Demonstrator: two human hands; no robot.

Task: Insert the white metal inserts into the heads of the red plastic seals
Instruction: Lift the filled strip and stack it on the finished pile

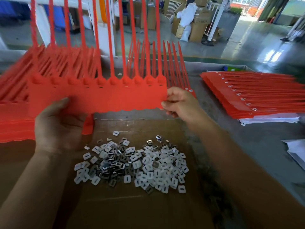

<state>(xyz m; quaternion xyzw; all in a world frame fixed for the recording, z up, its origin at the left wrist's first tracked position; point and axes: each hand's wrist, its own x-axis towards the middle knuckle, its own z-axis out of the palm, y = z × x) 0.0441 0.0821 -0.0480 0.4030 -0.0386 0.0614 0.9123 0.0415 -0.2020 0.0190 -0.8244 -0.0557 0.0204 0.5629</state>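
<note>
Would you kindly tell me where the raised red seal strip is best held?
By its flat lower band, pinched near either end as the left hand and right hand do; the heads and tails above are left free for inserts.

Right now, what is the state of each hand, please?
Left hand: grips the strip of red seals, thumb on its front.
Right hand: pinches the right edge of the same strip.

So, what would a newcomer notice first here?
A bright red plastic strip of joined seals is held at centre by the left hand and right hand. Below it, a heap of small white and metal inserts lies on brown cardboard. A red seal stack lies far right.
</note>
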